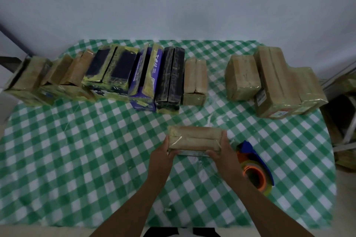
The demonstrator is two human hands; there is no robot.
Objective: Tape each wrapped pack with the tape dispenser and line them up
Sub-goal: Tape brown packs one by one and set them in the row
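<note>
Our left hand [163, 152] and right hand [221, 152] each clamp one end of a tan wrapped pack [194, 137], fingers curled round it. Pack sits mid-surface [77, 150], toward the near edge; we cannot tell if it is lifted or resting. Tape dispenser [254, 171] lies untouched just beside the right hand. Row of packs [107, 75] runs along the far edge from the left corner and ends at a small tan pack [195, 81]. A separate pile [273, 82] sits near the far right corner. We judge taping is done or nearly so and lining up is in hand. Next move calls for setting this pack touching the row's right end, square with the others.
</note>
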